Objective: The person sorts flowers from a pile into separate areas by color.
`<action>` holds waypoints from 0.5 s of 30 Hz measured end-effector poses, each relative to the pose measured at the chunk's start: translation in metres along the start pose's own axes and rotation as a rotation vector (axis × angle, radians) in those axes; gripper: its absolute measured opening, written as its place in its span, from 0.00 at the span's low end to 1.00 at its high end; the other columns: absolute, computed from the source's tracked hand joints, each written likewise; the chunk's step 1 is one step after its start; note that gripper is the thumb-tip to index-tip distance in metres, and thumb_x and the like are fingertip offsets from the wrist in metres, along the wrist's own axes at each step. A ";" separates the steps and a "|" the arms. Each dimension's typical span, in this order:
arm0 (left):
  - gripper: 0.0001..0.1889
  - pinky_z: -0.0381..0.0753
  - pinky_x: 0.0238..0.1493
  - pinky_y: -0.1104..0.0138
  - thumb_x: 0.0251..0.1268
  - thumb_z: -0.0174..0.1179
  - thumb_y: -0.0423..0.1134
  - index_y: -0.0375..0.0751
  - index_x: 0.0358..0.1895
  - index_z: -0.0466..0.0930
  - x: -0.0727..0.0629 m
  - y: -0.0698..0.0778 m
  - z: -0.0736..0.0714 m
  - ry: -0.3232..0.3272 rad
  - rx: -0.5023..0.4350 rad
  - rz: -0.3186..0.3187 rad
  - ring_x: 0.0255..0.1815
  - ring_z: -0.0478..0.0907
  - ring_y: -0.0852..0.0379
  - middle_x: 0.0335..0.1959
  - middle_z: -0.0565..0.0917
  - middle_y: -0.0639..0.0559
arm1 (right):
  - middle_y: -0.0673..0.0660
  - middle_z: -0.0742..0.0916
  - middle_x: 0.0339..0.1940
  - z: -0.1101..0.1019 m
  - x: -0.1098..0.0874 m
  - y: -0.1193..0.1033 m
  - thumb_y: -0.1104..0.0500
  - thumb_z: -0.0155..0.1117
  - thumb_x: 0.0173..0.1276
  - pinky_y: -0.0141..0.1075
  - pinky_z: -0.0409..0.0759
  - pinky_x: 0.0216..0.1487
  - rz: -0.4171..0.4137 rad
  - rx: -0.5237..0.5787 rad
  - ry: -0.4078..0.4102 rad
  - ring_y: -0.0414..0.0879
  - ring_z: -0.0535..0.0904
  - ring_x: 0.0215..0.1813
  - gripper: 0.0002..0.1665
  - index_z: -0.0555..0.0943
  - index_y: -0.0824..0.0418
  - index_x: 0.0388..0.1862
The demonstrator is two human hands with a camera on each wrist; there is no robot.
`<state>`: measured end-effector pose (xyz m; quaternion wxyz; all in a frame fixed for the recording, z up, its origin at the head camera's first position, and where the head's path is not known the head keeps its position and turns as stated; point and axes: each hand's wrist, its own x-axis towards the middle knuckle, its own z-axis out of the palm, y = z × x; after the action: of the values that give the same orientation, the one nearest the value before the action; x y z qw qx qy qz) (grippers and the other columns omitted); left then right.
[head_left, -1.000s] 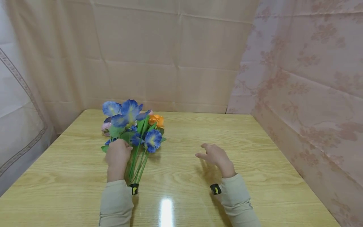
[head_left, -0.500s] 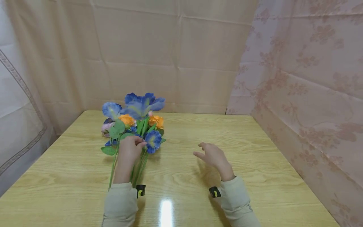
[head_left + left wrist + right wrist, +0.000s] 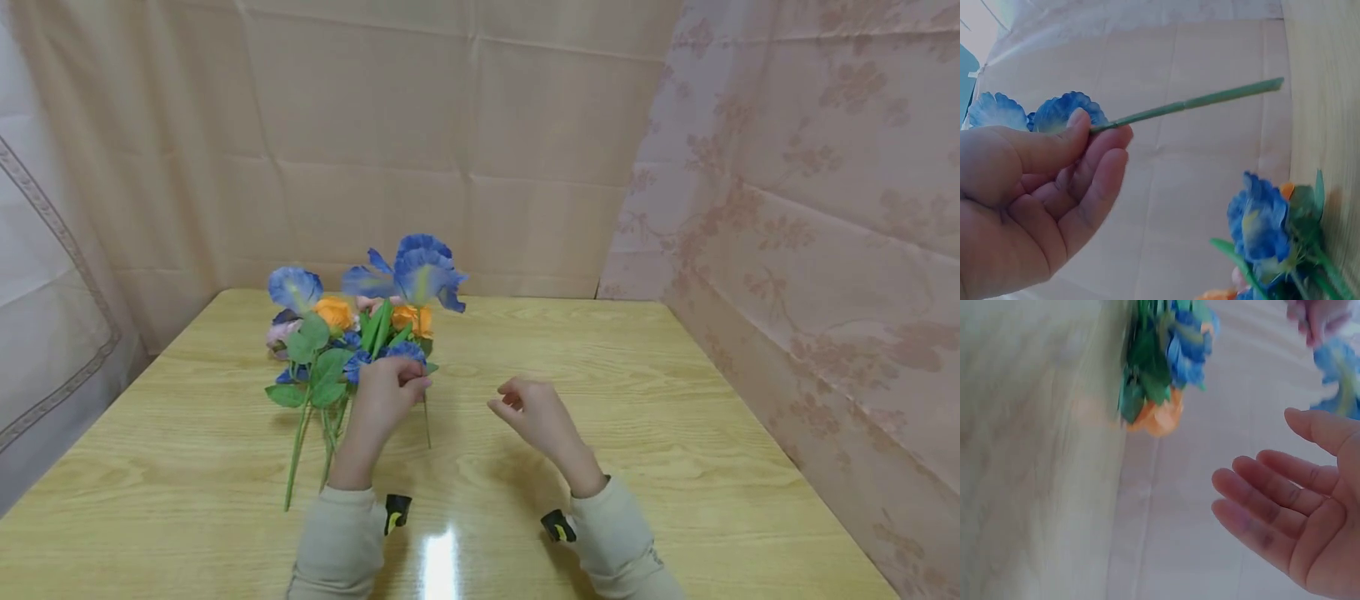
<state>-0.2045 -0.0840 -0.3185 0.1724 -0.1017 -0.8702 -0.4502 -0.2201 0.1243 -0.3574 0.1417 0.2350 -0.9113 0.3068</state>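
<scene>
Behind everything, a beige curtain [image 3: 480, 167]. In front, a wood-grain desk [image 3: 675, 433]. Lying on its left side, a flower bunch [image 3: 307, 337]. Near the bunch and raised off the desk, a blue flower [image 3: 424, 268], pinched by its stem [image 3: 1197, 100] in the left hand [image 3: 384, 396]. Further right, apart from the flowers, the right hand [image 3: 542, 417], loosely curved and unclosed. Within the bunch, an orange bloom [image 3: 333, 313].

My right hand [image 3: 540, 421] is hovering with free room around it: a gap is lying between it and my left hand [image 3: 382, 393], and bare table [image 3: 712, 442] is stretching rightward to the floral curtain [image 3: 810, 250]. On the left, the heaped flowers [image 3: 327, 377] are blocking a low pass, while the blue iris [image 3: 423, 271] I am pinching is obstructing the space beyond that left hand.
</scene>
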 end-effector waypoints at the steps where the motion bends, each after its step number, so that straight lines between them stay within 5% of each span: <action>1: 0.02 0.75 0.21 0.66 0.52 0.62 0.27 0.31 0.29 0.81 0.000 0.000 0.002 -0.002 -0.007 0.009 0.19 0.77 0.56 0.21 0.81 0.46 | 0.53 0.82 0.27 0.001 -0.002 -0.002 0.58 0.62 0.60 0.34 0.76 0.32 -0.007 0.035 -0.013 0.42 0.76 0.29 0.13 0.80 0.67 0.37; 9: 0.02 0.74 0.20 0.68 0.54 0.60 0.28 0.31 0.30 0.80 -0.002 0.007 0.018 -0.065 -0.048 0.041 0.19 0.76 0.57 0.19 0.79 0.49 | 0.55 0.84 0.31 0.014 -0.014 -0.015 0.59 0.61 0.61 0.31 0.76 0.33 -0.054 0.314 -0.133 0.45 0.79 0.33 0.15 0.78 0.70 0.42; 15: 0.02 0.75 0.22 0.68 0.55 0.60 0.28 0.32 0.29 0.80 -0.005 0.011 0.025 -0.129 -0.115 0.019 0.19 0.76 0.56 0.19 0.78 0.50 | 0.62 0.83 0.31 0.023 -0.018 -0.024 0.66 0.60 0.60 0.32 0.78 0.29 -0.031 0.512 -0.095 0.51 0.81 0.31 0.11 0.77 0.74 0.39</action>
<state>-0.2012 -0.0577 -0.3258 0.1142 -0.1485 -0.8513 -0.4901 -0.1954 0.0990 -0.3705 0.0393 0.2911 -0.8060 0.5139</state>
